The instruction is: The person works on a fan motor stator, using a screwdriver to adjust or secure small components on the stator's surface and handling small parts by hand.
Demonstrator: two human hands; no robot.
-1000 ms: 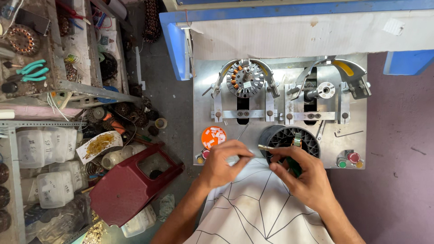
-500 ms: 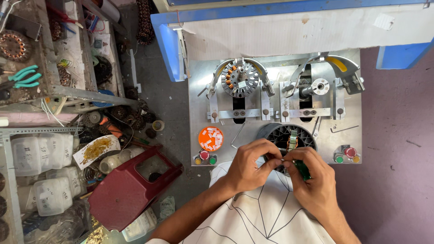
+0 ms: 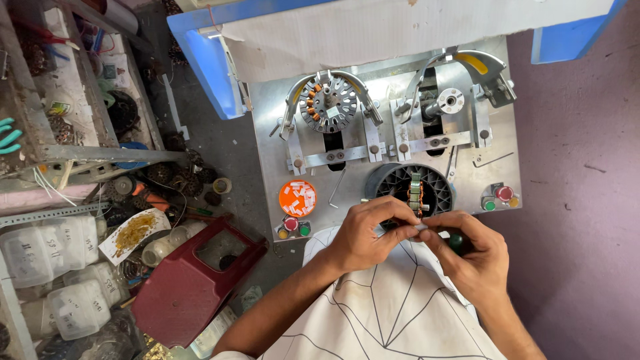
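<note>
both hands (image 3: 363, 233) (image 3: 467, 250) pinch a small white strip (image 3: 421, 227) below the black ring (image 3: 410, 190).

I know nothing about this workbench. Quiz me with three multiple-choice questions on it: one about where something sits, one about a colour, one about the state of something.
1. Where is the orange dish of small white pieces?
A. on the metal plate, left of the black ribbed ring
B. on the floor by the dark red housing
C. in the person's lap

2. What colour are the tool handles at the far left edge?
A. yellow
B. teal
C. black

3. What are the two hands doing?
A. resting flat and apart
B. lifting the dark red housing
C. meeting fingertip to fingertip at the near rim of the black ribbed ring

Answers: 1 A, the dish lies on the plate above the small buttons. 2 B, the handles are teal. 3 C, the left hand and right hand pinch small parts together at the ring's near edge.
</note>
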